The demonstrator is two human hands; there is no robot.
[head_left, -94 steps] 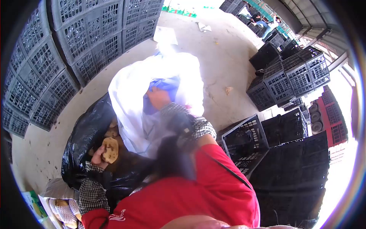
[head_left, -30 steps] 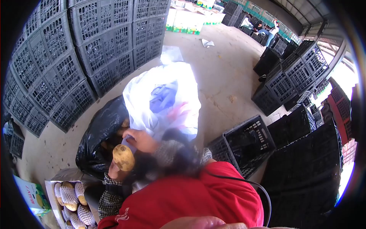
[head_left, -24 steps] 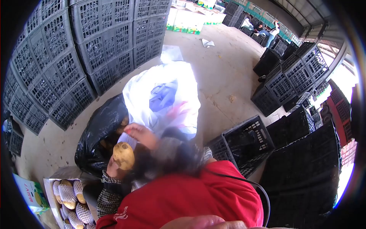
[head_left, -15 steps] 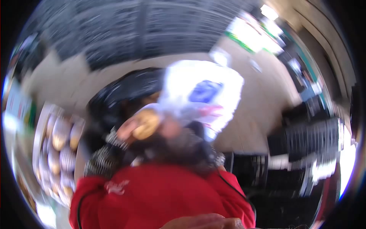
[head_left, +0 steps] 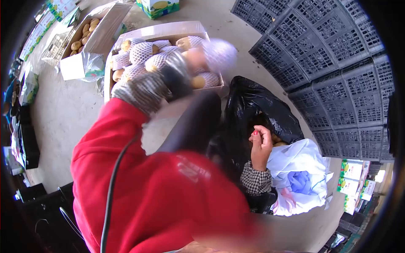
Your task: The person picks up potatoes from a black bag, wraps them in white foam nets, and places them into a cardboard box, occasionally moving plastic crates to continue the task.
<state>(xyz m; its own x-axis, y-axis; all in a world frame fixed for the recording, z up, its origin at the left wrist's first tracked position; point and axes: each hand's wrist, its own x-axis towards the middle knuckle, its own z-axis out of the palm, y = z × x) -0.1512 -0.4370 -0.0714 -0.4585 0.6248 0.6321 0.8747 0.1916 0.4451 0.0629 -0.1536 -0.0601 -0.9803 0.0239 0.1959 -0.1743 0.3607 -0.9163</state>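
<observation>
My left hand [head_left: 196, 60], blurred by motion, is closed on a round fruit in a white foam net [head_left: 220, 56]. It is over the right side of an open carton [head_left: 164, 30], which holds several net-wrapped yellow-brown fruits [head_left: 141, 53]. Near the mouth of a black plastic bag [head_left: 265, 98] is my right hand [head_left: 261, 145], its fingers curled together and nothing visible in them. Brownish fruits show partly inside that bag. Beside my right wrist lies a white plastic bag [head_left: 280, 160] with blue and pink inside.
Stacked black crates [head_left: 327, 55] stand at the right. Another carton [head_left: 103, 31] of unwrapped fruits is at the upper left, and a green-and-white box [head_left: 158, 7] is at the top. More printed boxes [head_left: 351, 169] stand at the lower right. A dark cable runs down my red top.
The view has swung left, bringing the carton near the centre. Earlier both hands were close together by a yellowish fruit; now they are apart, with my left hand and a netted fruit at the carton.
</observation>
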